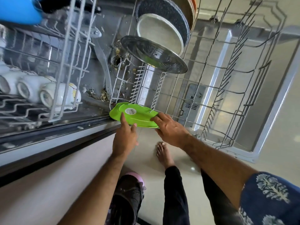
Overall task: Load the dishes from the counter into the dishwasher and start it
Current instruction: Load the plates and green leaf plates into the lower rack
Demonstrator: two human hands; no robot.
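Note:
A bright green plate (138, 116) with a round sticker on its back stands on edge at the near end of the lower rack (203, 88), between the tines. My left hand (125, 135) holds its near left rim, thumb on the back. My right hand (170, 127) holds the right rim, fingers over the edge. Farther along the same rack stand a steel plate (154, 54), a pale plate (160, 34) and a dark speckled plate (165, 12). The upper rack (65, 62) at left holds white cups (48, 93).
The open dishwasher door (267, 95) lies flat under the lower rack, with the detergent compartment (194, 98) showing. Food scraps lie on the tub floor (103, 95). A blue item (17, 10) sits top left. My bare foot (164, 153) stands on the tiled floor.

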